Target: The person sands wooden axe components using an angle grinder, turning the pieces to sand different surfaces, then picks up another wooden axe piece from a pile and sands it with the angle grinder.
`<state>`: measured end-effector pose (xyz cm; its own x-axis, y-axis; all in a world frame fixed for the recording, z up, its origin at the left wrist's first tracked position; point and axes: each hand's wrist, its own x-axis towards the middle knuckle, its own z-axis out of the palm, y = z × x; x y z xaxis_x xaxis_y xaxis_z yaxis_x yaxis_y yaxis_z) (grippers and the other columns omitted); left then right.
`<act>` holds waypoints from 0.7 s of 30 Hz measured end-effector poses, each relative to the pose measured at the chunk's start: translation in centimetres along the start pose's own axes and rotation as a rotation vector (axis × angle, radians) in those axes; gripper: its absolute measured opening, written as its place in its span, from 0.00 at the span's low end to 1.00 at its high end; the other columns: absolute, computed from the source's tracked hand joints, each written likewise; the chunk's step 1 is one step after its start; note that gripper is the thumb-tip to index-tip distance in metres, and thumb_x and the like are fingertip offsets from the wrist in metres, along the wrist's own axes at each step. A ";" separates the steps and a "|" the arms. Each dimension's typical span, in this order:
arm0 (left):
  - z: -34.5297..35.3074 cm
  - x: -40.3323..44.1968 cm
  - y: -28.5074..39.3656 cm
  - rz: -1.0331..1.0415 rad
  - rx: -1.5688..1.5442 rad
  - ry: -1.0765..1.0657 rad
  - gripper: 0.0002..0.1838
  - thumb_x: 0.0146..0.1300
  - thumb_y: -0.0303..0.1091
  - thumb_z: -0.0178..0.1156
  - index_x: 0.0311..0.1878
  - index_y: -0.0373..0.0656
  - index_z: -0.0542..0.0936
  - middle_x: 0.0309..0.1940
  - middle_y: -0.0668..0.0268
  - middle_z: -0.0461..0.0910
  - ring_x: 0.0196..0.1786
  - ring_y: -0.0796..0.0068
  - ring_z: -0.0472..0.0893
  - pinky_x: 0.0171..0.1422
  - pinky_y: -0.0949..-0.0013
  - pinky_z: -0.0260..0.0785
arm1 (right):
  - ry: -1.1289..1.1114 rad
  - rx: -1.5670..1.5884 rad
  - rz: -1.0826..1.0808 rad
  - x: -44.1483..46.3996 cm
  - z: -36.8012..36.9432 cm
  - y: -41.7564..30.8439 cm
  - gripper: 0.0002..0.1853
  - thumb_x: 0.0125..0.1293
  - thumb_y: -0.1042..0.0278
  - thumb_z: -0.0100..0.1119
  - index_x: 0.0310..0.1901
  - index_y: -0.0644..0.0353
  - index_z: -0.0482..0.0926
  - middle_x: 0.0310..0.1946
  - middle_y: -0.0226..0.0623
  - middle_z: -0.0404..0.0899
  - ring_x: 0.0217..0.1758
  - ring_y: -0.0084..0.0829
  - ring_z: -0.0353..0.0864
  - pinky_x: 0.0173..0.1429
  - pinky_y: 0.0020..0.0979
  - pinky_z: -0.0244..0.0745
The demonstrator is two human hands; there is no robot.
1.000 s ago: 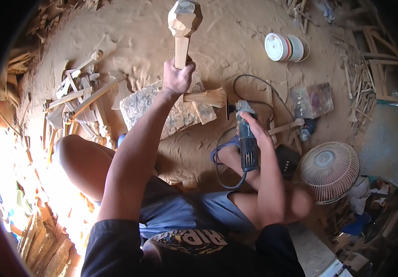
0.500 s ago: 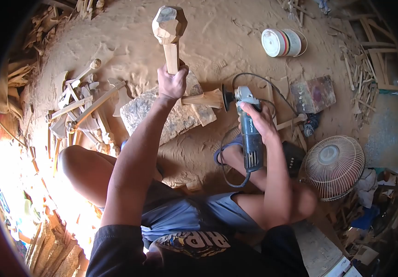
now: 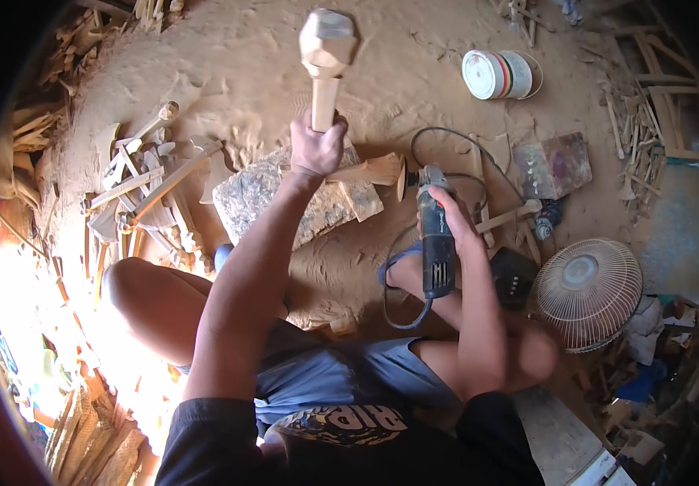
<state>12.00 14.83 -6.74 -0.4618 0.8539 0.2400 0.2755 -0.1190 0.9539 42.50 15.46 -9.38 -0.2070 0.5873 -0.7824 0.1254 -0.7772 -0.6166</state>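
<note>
My left hand [image 3: 318, 150] is closed around the shaft of a carved wooden piece with a faceted, knob-like head [image 3: 328, 44], held up with the head pointing away from me. My right hand [image 3: 458, 219] grips the body of a dark angle grinder [image 3: 439, 251], its cord trailing from the near end. The grinder's disc [image 3: 402, 178] faces left, apart from the knob. Below my left hand, a weathered wooden block [image 3: 256, 198] lies on the ground. Another pale wooden piece [image 3: 366, 171] rests across it, its right end close to the disc.
To the left is a heap of carved wooden sticks [image 3: 151, 182]. A white bucket [image 3: 495, 75] lies on the sandy ground, with a worn board [image 3: 552, 165] nearer. A fan [image 3: 588, 296] is beside my right knee. The grinder's cord [image 3: 479, 139] loops over the sand.
My left hand has moved right with the wooden piece, bringing it nearer the grinder. The grinder has turned slightly in my right hand, and its disc now shows at a different angle.
</note>
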 end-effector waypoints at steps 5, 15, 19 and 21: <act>0.6 0.3 -2.3 0.493 0.329 -0.012 0.02 0.56 0.26 0.65 0.31 0.46 0.84 0.30 0.58 0.81 0.29 0.53 0.83 0.32 0.57 0.76 | -0.052 0.017 0.090 1.6 -1.3 0.7 0.25 0.67 0.38 0.71 0.43 0.56 0.82 0.27 0.39 0.86 0.24 0.32 0.87 0.29 0.35 0.83; 0.3 -0.3 -1.2 0.168 0.137 -0.057 0.02 0.58 0.26 0.63 0.30 0.41 0.80 0.27 0.58 0.79 0.28 0.54 0.80 0.35 0.57 0.74 | -0.210 0.166 0.218 4.3 -2.6 4.2 0.28 0.68 0.36 0.69 0.41 0.59 0.81 0.27 0.40 0.85 0.24 0.34 0.86 0.29 0.37 0.85; 0.5 -0.2 -0.8 0.106 0.061 -0.036 0.05 0.61 0.29 0.61 0.31 0.38 0.81 0.27 0.56 0.81 0.29 0.51 0.80 0.38 0.57 0.75 | -0.199 0.166 0.217 4.7 -2.4 4.4 0.30 0.68 0.33 0.67 0.41 0.60 0.82 0.27 0.41 0.85 0.24 0.34 0.86 0.30 0.38 0.85; 0.3 -0.3 -0.7 0.141 0.124 -0.049 0.05 0.61 0.29 0.61 0.31 0.38 0.81 0.27 0.56 0.81 0.30 0.51 0.81 0.38 0.57 0.75 | -0.192 0.151 0.196 4.1 -2.3 4.0 0.30 0.68 0.32 0.67 0.41 0.60 0.82 0.27 0.41 0.86 0.24 0.34 0.86 0.30 0.39 0.85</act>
<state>12.20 14.78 -7.56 -0.3702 0.8574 0.3576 0.4378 -0.1785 0.8812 44.37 15.32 -15.26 -0.3742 0.3805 -0.8457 0.0387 -0.9047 -0.4242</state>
